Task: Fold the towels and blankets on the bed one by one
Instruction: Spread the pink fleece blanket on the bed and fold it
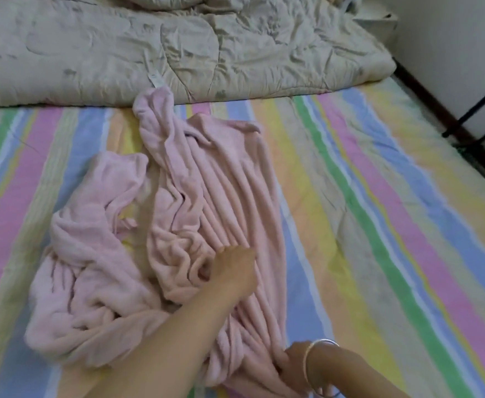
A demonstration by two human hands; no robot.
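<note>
Found a pale pink fleece blanket (206, 196) crumpled mid-bed on the striped sheet (379, 196), just near of a beige quilt (149, 53). Ran long from near right to far left, ridged with lengthwise folds, far tip touching the quilt's edge; bunched into a heap along its left side. Gripped at mid-length by the left hand (232, 271), fingers curled into the folds. Clutched at the near end by the right hand (295, 366), fingers closed on fabric, bangle (323, 341) at the wrist.

We take this for a bedroom in a home: a pastel-striped bedsheet (379, 196) spreads across nearly all we see, a rumpled beige quilt (178, 47) lies heaped at its far end (a small label (155, 79) shows on its edge), and a white wall (451, 67) with dark skirting (425, 96) stands alongside.
</note>
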